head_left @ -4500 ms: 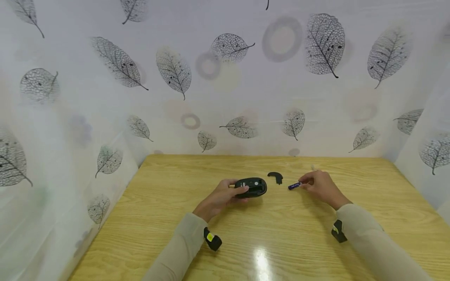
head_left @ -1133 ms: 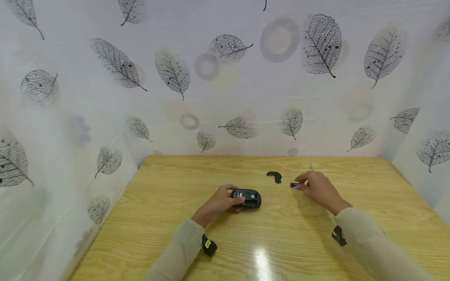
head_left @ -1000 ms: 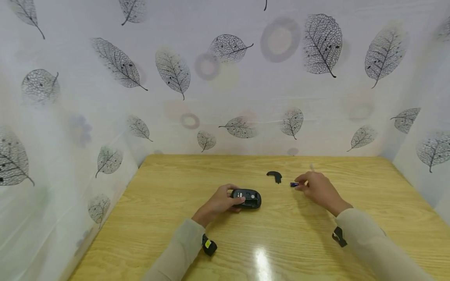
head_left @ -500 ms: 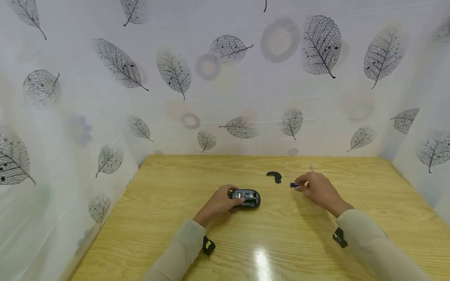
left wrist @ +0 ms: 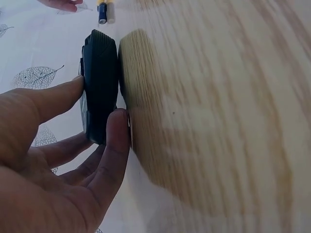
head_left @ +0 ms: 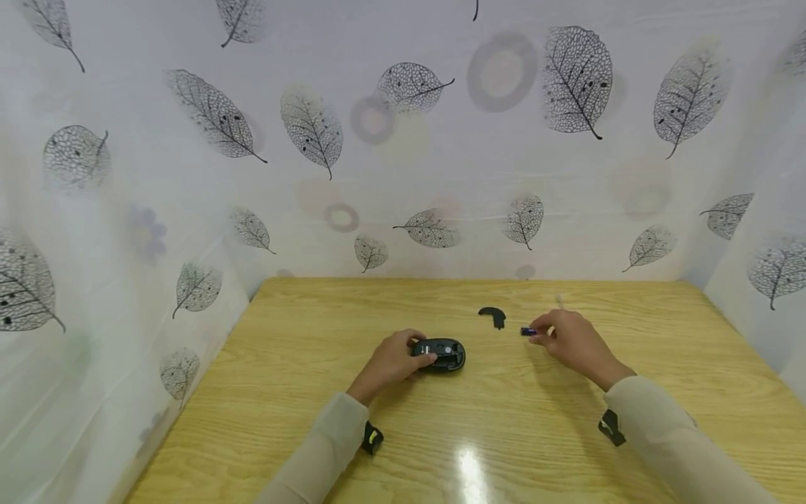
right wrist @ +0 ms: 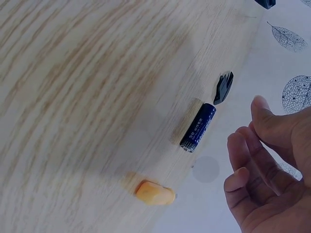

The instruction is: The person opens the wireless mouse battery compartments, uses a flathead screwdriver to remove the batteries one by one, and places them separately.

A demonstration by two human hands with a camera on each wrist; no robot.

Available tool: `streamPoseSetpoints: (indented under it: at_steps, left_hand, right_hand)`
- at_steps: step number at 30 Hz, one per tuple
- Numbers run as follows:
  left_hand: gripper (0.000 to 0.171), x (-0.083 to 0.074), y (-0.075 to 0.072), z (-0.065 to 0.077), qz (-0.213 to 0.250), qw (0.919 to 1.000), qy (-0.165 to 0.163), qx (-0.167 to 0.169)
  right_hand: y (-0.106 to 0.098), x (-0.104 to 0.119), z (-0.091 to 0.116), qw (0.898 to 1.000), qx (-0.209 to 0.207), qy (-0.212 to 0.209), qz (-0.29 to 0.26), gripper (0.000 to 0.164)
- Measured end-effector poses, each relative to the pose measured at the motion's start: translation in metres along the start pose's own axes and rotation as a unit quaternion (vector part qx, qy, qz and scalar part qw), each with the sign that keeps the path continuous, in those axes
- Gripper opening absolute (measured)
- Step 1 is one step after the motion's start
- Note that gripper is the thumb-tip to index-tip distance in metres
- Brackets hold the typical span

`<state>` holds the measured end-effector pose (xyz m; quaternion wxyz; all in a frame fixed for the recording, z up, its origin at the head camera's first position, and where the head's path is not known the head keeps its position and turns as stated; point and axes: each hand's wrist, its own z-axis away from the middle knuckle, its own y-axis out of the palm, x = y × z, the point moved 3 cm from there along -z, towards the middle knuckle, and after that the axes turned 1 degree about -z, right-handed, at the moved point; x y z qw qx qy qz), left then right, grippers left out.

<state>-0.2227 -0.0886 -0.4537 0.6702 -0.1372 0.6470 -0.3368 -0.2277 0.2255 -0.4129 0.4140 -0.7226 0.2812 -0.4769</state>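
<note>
My left hand grips a black computer mouse by its left end, thumb on top and fingers beneath. The mouse is underside up, with an open battery slot showing, and hovers close over the wooden table in the left wrist view. A dark blue battery lies on the tabletop. Beside it, my right hand has loosely bent fingers with nothing between them; in the head view the fingertips overlap the battery's right end. A curved black cover rests between mouse and battery, farther back.
An orange, rounded small object lies near the battery in the right wrist view. The wooden table ends at a leaf-patterned white sheet along the back and both sides.
Since the oldest frame, the mouse has come lower and slightly left with my left hand. The battery has turned more level beside my right fingertips. Over the last second, little moves.
</note>
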Motion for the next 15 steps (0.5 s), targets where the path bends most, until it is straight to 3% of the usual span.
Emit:
streamPoseSetpoints:
  at_steps: [5, 15]
  left_hand:
    - [0.048, -0.0008, -0.0031, 0.0000, -0.055, 0.9983, 0.009, -0.016]
    - [0.052, 0.0004, -0.0082, 0.0053, -0.070, 0.9971, 0.007, -0.031]
  right_hand:
    - [0.0002, -0.0009, 0.0006, 1.000, -0.002, 0.001, 0.000, 0.017]
    - [-0.0052, -0.0038, 0.0097, 1.000, -0.016, 0.000, 0.001, 0.017]
